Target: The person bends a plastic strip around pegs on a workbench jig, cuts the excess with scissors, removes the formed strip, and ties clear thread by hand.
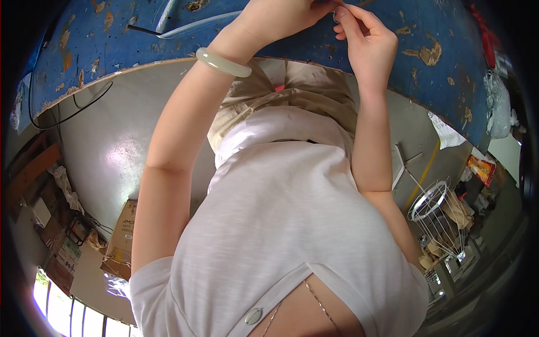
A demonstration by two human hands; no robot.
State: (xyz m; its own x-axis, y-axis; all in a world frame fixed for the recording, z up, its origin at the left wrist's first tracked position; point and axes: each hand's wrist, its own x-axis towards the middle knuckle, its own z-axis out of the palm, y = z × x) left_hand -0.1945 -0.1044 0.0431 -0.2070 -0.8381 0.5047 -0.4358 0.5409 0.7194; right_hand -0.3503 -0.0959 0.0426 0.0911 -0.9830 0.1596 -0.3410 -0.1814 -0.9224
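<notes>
At the top edge, over the blue worktable [247, 45], my two hands meet at the fingertips. My left hand [286, 17], with a pale bangle on its wrist, is partly cut off by the frame; its visible fingers are pressed together. Thumb and forefinger of my right hand [366, 39] are pinched, the other fingers curled. A small shiny round bit shows at the right fingertips. Whatever lies between the fingers is too small to make out. Left of the hands, a clear whitish strip [205, 23] with a dark end lies on the table.
The table's blue surface is chipped. A black cable [73, 115] hangs at its left edge. Clear plastic wrap [498, 106] and a red item [487, 39] are at the right edge. On the floor are a cardboard box [120, 241] and a wire frame stand [441, 210].
</notes>
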